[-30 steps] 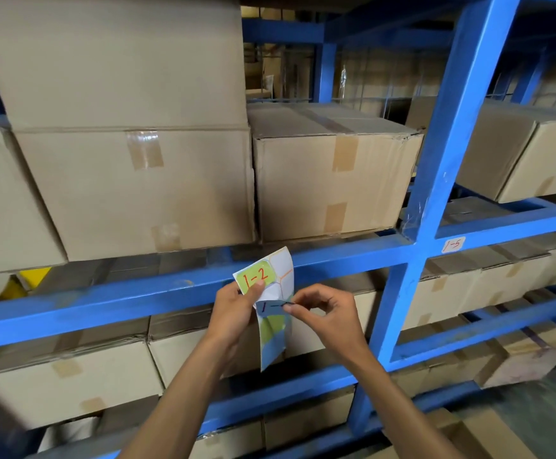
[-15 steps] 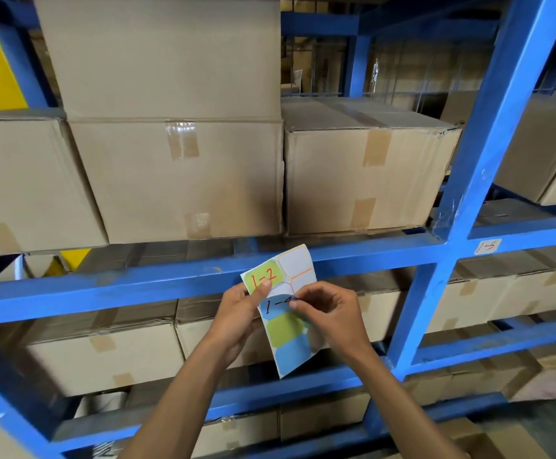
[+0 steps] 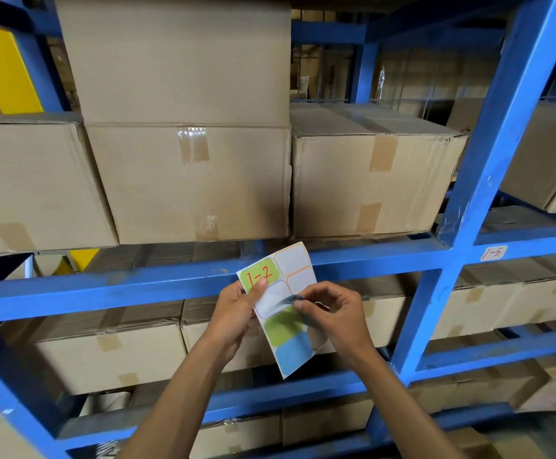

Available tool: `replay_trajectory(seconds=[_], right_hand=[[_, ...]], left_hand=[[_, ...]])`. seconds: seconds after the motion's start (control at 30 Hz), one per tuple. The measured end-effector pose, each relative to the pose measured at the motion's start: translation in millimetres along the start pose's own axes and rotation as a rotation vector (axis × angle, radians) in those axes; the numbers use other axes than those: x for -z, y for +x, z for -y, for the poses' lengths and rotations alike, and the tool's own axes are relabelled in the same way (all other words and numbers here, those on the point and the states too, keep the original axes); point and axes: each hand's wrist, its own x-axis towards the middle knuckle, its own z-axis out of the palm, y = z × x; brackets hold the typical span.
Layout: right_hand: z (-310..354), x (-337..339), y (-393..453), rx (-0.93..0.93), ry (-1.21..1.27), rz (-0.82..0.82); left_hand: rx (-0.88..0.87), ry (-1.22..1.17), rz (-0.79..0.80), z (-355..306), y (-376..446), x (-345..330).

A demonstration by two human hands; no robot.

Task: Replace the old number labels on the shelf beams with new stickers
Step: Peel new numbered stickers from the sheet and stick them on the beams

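Note:
My left hand [image 3: 236, 313] holds a sticker sheet [image 3: 286, 339] in front of the blue shelf beam [image 3: 104, 286], thumb pressed just below a green sticker marked "1-2" [image 3: 259, 274]. My right hand [image 3: 332, 316] pinches a blue sticker [image 3: 291, 299] that is lifted off the middle of the sheet, leaving a blank spot there. The sheet still carries a green and a light blue sticker lower down. A white label reading "1-5" [image 3: 493, 253] is stuck on the beam to the right of the upright post.
Taped cardboard boxes [image 3: 190, 180] fill the shelf above the beam, with more on the levels below. A blue upright post [image 3: 488, 180] stands to the right of my hands. A yellow panel [image 3: 5, 64] shows at the upper left.
My right hand has peeled the blue sticker off the sheet; its place is now blank. The view has shifted left, so the shelf and sheet sit further right.

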Motion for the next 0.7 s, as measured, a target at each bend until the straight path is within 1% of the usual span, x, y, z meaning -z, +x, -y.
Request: replay_trajectory(seconds=[0.13, 0.27, 0.33, 0.47, 0.7], right_hand=[[0.0, 2.6, 3.8, -0.020, 0.099, -0.033], [-5.6, 11.1, 10.4, -0.058, 0.210, -0.148], [-8.5, 16.6, 13.3, -0.067, 0.230, -0.194], [-16.5, 30.4, 25.1, -0.098, 0.152, -0.271], [-35.7, 45.3, 47.6, -0.100, -0.017, -0.260]], left_hand=[[-0.023, 0.036, -0.013, 1.0, 0.2, 1.1], [0.001, 0.111, -0.093, 10.0, 2.8, 5.6], [0.010, 0.136, -0.105, 17.1, 3.2, 8.8], [0.028, 0.163, -0.124, 27.6, 5.0, 14.3], [0.077, 0.270, -0.169, 39.0, 3.3, 26.3]])
